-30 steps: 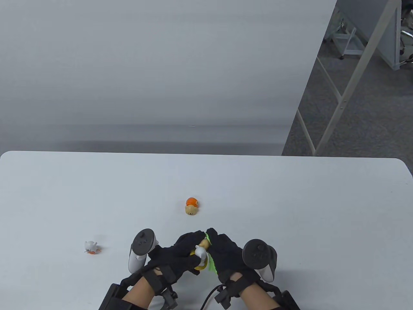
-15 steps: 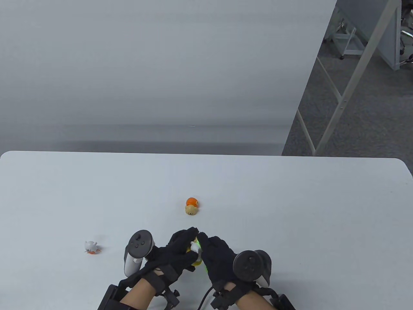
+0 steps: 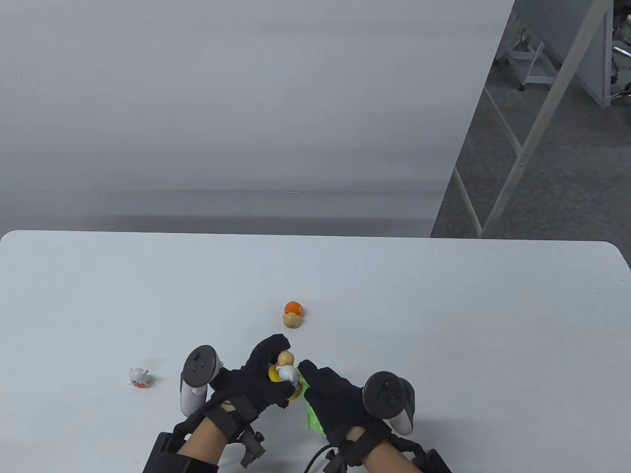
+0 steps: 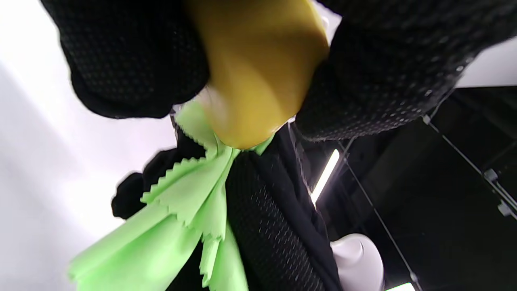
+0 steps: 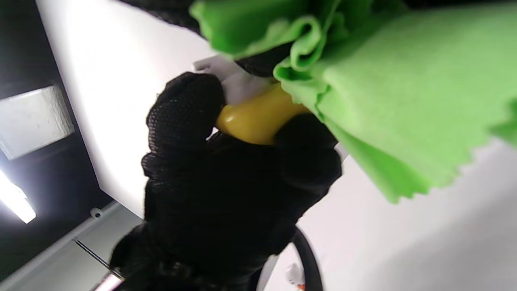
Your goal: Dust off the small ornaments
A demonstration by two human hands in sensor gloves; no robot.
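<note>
My left hand (image 3: 261, 377) grips a small yellow ornament (image 3: 285, 374) with a tan head and white parts, just above the table near its front edge. Its yellow body shows between my fingers in the left wrist view (image 4: 258, 68) and in the right wrist view (image 5: 258, 119). My right hand (image 3: 330, 394) holds a bright green cloth (image 3: 313, 416) against the ornament's right side; the cloth also shows in the left wrist view (image 4: 177, 226) and in the right wrist view (image 5: 387, 93). An orange and tan ornament (image 3: 293, 314) sits farther back. A white ornament with orange feet (image 3: 138, 377) lies to the left.
The white table (image 3: 443, 320) spreads wide around the hands. Beyond its far edge stands a grey wall panel (image 3: 246, 98). White metal frame legs (image 3: 517, 148) stand on the carpet at the right.
Both hands have shifted left and a little toward me. The ornament has turned in my left hand, showing its tan head, and the cloth has slid down its right side.
</note>
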